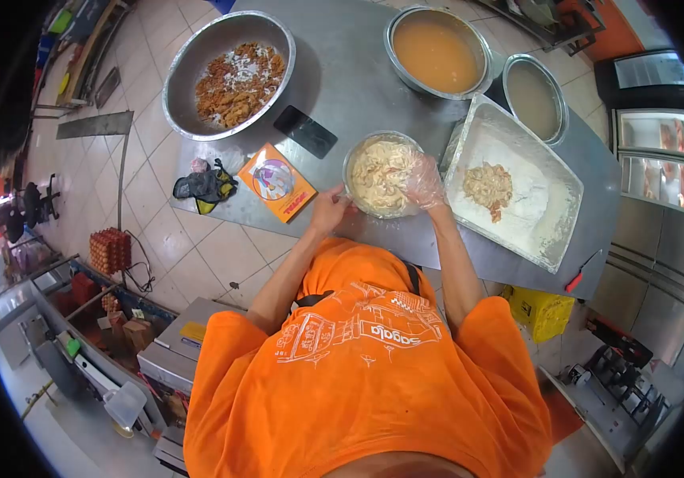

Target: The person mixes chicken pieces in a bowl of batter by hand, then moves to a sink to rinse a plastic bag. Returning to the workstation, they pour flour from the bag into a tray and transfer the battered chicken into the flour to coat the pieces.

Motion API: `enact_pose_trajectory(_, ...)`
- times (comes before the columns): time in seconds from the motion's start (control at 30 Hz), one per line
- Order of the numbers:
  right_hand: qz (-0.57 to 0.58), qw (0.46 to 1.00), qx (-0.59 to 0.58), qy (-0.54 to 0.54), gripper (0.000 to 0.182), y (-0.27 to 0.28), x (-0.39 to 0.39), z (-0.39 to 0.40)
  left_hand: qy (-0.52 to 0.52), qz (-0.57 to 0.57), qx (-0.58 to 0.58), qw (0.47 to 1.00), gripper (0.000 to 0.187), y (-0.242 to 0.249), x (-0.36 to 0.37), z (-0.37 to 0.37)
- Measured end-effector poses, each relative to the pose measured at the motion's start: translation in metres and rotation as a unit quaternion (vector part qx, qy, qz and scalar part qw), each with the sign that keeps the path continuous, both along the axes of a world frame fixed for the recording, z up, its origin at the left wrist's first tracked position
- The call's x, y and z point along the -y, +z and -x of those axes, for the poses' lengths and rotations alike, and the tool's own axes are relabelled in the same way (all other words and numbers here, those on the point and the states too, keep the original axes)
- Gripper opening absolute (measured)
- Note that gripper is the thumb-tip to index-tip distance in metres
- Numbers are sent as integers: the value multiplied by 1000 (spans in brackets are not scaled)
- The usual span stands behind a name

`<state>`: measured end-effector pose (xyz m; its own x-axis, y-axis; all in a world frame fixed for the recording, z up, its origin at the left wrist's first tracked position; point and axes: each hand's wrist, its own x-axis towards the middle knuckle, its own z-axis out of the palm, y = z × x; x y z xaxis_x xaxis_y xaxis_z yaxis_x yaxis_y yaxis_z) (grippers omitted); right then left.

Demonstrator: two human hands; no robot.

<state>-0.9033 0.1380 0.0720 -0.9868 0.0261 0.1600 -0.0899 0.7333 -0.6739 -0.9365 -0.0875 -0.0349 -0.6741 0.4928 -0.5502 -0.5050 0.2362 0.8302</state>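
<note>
A round metal bowl (351,190) stands near the table's front edge, filled with pale, batter- or flour-coated strips (382,177). My left hand (331,209) grips its rim at the lower left. My right hand (425,183), in a clear plastic glove, is at the bowl's right side, over the strips; its fingertips are blurred and partly hidden. Just right of it, a rectangular metal tray (565,231) holds white flour (529,199) with a small heap of coated pieces (488,190) on top.
At the back left is a large metal basin (178,107) with reddish-brown pieces and white powder. A phone (305,131), an orange box (277,182) and a dark bag (206,187) lie nearby. Behind stand pots of orange liquid (435,56) and cloudy liquid (533,97). A red-handled knife (574,280) lies right.
</note>
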Motion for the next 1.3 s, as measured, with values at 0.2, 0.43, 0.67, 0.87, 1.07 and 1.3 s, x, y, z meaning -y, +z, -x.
enact_pose_trajectory(0.2, 138, 987, 42, -65, 34, 14, -17, -10, 3, 11, 10, 1000, 47, -6, 0, 0)
enact_pose_trajectory(0.43, 316, 931, 84, -160, 42, 116, -60, -55, -5, -18, 22, 1000, 51, -8, 1, 1)
enact_pose_trajectory(0.67, 52, 941, 253, -218, 55, 107, -145, -109, 10, -24, 42, 999, 54, -13, 2, 0)
enact_pose_trajectory(0.87, -274, 884, 300, -231, 34, 32, -170, -121, 2, -7, 42, 999, 56, -12, 1, 1)
enact_pose_trajectory(1.07, -324, 850, 287, -299, 29, -11, -198, -129, -4, -2, 51, 999, 57, -12, 2, 1)
enact_pose_trajectory(1.3, -364, 845, 223, -321, 20, 1, -188, -122, 1, -15, 62, 998, 59, -15, 3, 2)
